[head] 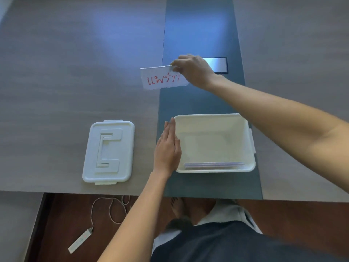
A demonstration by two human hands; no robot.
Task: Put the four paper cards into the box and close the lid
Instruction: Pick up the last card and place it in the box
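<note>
Your right hand [192,69] is reaching out over the far part of the surface [56,91], pinching a white paper card [163,78] by its right end between thumb and fingers. The card is bearing red handwriting and is facing you, its lower edge looking to be just off the surface, though you cannot tell for certain whether it is touching. Just right of that hand, a shiny metal plate [217,64] is sitting set into the dark centre strip [198,25] of the surface.

Your left hand [168,148] is lying flat, fingers pressed together and pointing away from you, resting against the left outer wall of the open white box [251,148], gripping nothing. The box is standing on the dark strip near the close edge. Inside it, other cards [214,164] are leaning along the near wall, only their top edges showing, so their number is hard to tell.

The white lid [109,151] is lying flat on the surface to the left of the box, apart from it, top side up
</note>
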